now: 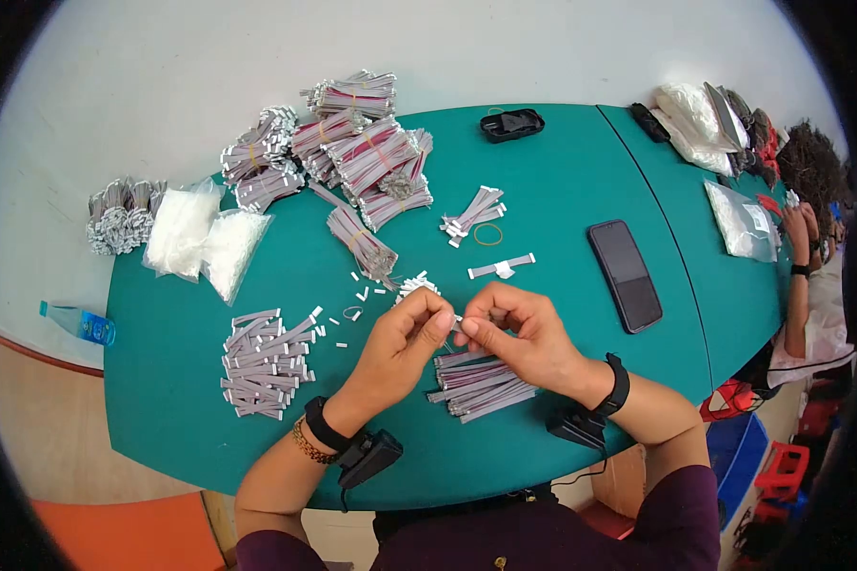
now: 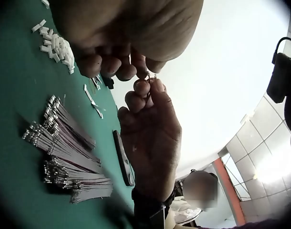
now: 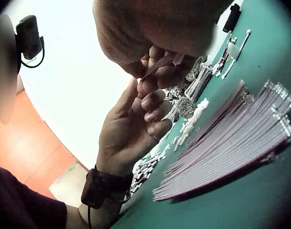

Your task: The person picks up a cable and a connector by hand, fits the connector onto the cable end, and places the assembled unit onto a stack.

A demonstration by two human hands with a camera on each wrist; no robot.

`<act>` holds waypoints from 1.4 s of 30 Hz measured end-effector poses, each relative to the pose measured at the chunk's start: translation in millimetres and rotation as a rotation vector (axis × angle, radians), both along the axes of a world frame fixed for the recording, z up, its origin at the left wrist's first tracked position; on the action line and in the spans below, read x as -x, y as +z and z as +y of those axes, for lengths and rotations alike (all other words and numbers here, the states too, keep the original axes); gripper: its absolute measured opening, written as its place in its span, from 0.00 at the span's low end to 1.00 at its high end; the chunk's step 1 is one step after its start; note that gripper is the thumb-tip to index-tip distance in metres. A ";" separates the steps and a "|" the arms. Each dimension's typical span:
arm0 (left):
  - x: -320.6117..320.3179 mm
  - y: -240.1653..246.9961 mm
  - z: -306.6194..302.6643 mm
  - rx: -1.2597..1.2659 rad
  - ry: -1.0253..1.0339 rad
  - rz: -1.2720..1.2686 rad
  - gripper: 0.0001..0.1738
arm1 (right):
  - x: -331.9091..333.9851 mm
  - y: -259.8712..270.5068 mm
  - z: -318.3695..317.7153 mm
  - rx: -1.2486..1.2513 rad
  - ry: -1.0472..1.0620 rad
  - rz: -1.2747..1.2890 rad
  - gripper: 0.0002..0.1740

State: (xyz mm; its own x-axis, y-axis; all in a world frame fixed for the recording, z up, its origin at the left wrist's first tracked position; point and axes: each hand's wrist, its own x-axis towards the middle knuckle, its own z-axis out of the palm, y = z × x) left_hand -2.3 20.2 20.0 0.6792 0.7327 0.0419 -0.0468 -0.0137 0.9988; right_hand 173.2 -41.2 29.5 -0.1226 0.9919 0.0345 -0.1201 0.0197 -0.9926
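In the head view my left hand (image 1: 405,343) and right hand (image 1: 524,338) meet fingertip to fingertip over the table. The right hand pinches a short grey ribbon cable (image 3: 159,63), which runs along its fingers in the right wrist view. Between thumb and forefinger the left hand pinches a small white connector (image 1: 457,322) at the cable's end, mostly hidden by the fingertips. Below the hands lies a stack of ribbon cables (image 1: 481,385) with bare metal ends. Loose white connectors (image 2: 54,45) are heaped just beyond the left hand.
Cables with white ends (image 1: 267,366) lie at left. Rubber-banded cable bundles (image 1: 367,157) pile up at the back, near bags of white parts (image 1: 205,233). A phone (image 1: 625,276) is on the right, a bottle (image 1: 78,324) far left. Another person's hands (image 1: 800,224) are at far right.
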 end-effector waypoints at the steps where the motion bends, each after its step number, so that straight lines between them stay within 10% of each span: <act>1: -1.7 1.2 -1.3 -0.020 0.006 -0.004 0.10 | -0.4 -0.2 0.4 -0.003 0.000 -0.008 0.06; 14: 1.6 1.2 0.0 0.407 -0.063 -0.111 0.11 | -1.4 1.1 1.7 0.066 0.115 0.044 0.06; 42: 2.3 0.1 -2.6 0.314 -0.058 -0.113 0.11 | 2.4 -0.3 -1.5 0.054 0.049 0.010 0.05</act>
